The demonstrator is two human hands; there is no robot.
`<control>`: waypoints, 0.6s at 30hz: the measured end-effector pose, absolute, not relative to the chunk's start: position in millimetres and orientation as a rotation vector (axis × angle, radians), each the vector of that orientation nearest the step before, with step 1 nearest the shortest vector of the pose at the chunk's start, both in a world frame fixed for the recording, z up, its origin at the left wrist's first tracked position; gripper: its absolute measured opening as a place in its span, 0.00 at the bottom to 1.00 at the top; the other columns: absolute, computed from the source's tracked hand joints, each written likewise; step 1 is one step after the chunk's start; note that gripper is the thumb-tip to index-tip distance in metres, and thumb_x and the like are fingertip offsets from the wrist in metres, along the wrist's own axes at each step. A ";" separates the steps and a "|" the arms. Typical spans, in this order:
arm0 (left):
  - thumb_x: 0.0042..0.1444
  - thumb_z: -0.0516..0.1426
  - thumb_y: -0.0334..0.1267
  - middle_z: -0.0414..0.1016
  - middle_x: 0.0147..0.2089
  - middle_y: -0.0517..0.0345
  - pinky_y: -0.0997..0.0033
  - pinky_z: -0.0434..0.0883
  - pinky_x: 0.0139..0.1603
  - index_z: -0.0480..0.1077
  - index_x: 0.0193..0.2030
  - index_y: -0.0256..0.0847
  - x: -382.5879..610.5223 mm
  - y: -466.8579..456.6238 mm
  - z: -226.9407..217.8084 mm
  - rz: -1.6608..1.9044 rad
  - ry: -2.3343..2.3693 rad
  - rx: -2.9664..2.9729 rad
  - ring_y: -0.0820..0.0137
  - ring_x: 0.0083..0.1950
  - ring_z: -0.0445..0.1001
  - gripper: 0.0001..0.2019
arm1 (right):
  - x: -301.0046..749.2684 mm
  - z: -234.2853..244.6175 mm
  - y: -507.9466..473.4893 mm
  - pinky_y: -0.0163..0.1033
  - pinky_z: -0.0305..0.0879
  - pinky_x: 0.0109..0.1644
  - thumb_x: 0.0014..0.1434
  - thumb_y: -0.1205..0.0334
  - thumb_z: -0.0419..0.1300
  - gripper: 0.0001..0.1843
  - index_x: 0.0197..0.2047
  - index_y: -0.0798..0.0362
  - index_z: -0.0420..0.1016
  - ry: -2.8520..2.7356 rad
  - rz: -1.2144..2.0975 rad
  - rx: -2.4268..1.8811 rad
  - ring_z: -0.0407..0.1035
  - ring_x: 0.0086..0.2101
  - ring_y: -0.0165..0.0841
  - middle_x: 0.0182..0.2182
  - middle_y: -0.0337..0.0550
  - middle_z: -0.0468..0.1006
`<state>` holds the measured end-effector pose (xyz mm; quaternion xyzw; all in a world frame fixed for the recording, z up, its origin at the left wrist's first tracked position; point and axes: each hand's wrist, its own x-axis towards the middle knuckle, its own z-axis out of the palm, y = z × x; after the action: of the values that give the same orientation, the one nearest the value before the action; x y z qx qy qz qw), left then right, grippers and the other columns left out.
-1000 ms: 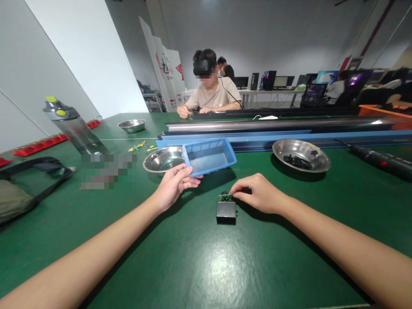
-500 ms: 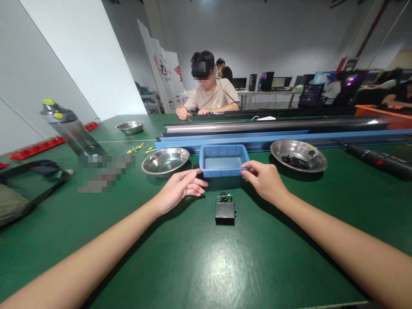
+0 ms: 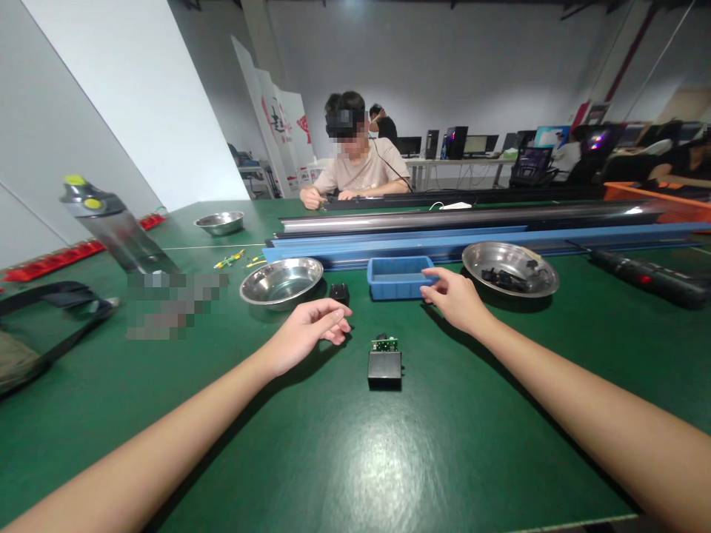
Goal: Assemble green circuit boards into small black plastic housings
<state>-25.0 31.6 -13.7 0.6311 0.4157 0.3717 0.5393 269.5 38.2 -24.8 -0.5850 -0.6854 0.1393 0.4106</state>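
A small blue plastic bin [image 3: 395, 289] rests on the green table in front of the blue rails. My right hand [image 3: 456, 297] is at its right end, thumb and fingers closed on the rim. My left hand [image 3: 311, 327] is off the bin, palm turned inward, its loosely curled fingers apart with nothing in them. Just beyond that hand sits a small black block [image 3: 338, 293]. Between my forearms lies a black box-shaped housing [image 3: 384, 369], with a small green circuit board [image 3: 384, 344] at its far side.
Metal bowls flank the bin: the left bowl [image 3: 281, 285], and the right bowl [image 3: 514, 270] holding black parts. Long blue rails [image 3: 344, 253] cross behind. A bottle [image 3: 119, 229] stands left; a black tool [image 3: 647, 275] lies right. A person [image 3: 361, 166] sits opposite.
The bin has come down from its tilted, raised position and shifted slightly right onto the table. My left hand has let go of it and drawn back. The black block has come into view.
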 end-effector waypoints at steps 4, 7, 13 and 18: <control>0.52 0.66 0.48 0.79 0.31 0.53 0.70 0.76 0.34 0.76 0.39 0.36 -26.1 31.9 -13.7 0.872 0.993 1.520 0.70 0.30 0.77 0.17 | 282.1 -6.1 34.9 0.44 0.69 0.44 0.60 0.66 0.59 0.13 0.48 0.54 0.78 -1.779 0.010 -1.606 0.77 0.33 0.39 0.29 0.43 0.81; 0.51 0.67 0.48 0.78 0.31 0.53 0.69 0.75 0.35 0.76 0.39 0.35 -26.2 31.3 -12.6 0.875 0.993 1.530 0.70 0.30 0.76 0.17 | 299.8 7.8 33.1 0.47 0.69 0.45 0.58 0.67 0.59 0.13 0.46 0.55 0.80 -1.822 -0.300 -1.792 0.76 0.42 0.47 0.41 0.54 0.81; 0.49 0.67 0.50 0.78 0.31 0.54 0.69 0.75 0.35 0.76 0.39 0.35 -26.1 31.4 -11.1 0.850 1.015 1.532 0.71 0.30 0.75 0.20 | 316.6 12.9 34.1 0.44 0.69 0.45 0.60 0.65 0.61 0.15 0.49 0.59 0.80 -1.881 -0.180 -2.382 0.75 0.46 0.48 0.49 0.62 0.77; 0.49 0.67 0.52 0.78 0.31 0.54 0.69 0.74 0.35 0.76 0.39 0.35 -26.9 32.5 -11.4 0.844 1.017 1.533 0.72 0.29 0.75 0.21 | 312.5 17.5 32.9 0.44 0.69 0.41 0.60 0.74 0.54 0.17 0.48 0.61 0.79 -1.866 -0.142 -2.436 0.77 0.44 0.50 0.44 0.65 0.80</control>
<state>-26.9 32.5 -11.4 0.6422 0.4260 0.3534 0.5303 312.5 32.9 17.5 -0.7925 -0.6071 -0.0461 0.0349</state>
